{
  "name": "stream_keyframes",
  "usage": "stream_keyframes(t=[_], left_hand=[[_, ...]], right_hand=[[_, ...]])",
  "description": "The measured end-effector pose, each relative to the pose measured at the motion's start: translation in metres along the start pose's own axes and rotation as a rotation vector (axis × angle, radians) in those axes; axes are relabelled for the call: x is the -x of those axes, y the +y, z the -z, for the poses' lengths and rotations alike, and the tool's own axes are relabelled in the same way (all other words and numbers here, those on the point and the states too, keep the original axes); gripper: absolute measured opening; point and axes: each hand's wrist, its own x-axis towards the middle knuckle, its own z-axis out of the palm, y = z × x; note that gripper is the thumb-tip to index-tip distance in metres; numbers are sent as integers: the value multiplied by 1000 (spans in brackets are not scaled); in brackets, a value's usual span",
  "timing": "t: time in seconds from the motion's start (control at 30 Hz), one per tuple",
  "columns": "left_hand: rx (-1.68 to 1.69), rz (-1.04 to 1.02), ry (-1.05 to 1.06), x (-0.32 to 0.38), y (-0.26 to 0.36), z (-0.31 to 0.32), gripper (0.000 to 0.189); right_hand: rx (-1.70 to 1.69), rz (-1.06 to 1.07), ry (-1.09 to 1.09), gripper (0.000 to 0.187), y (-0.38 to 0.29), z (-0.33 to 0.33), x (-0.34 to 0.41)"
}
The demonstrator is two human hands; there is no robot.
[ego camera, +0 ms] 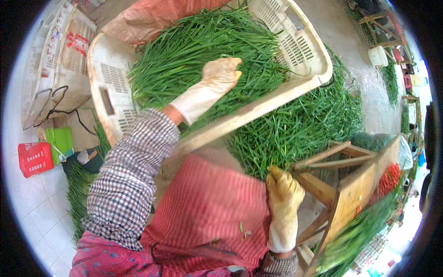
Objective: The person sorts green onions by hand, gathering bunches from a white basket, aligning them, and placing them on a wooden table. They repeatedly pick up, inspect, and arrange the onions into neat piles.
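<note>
My left hand (222,73), in a pale, stained glove, is over a large heap of long green leaves that look like garlic chives (187,45). Its fingers are curled, and whether they grip any stalks is hidden. Around the heap stands a white slatted plastic crate (112,74), tilted in view. My right hand (284,190), in a yellowed glove, is beside the right edge of the red striped apron (214,207). Those fingers are curled too, and I cannot tell if they hold the cloth. Bits of leaf lie on the apron.
Loose greens (301,121) pile up beyond the crate's near rim. At right, a wooden table (349,190) carries more greens (360,232) and red ties (387,181). White crates (74,52) stand at left, near a green container (59,140) and a red packet (35,159).
</note>
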Motion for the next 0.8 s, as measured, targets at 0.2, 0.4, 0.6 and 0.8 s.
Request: stream_keyframes(t=[0.2, 0.4, 0.6, 0.8], left_hand=[[-237, -50, -83, -90, -6, -104, 29], [-365, -295, 99, -90, -14, -142, 6], [43, -149, 113, -69, 2, -119, 22], [552, -203, 501, -81, 113, -37, 14]], right_hand=[[-146, -125, -130, 33, 22, 5, -12], [-225, -246, -171, 21, 23, 7, -21], [-246, -207, -170, 23, 20, 7, -20], [-223, -154, -145, 28, 18, -2, -16]])
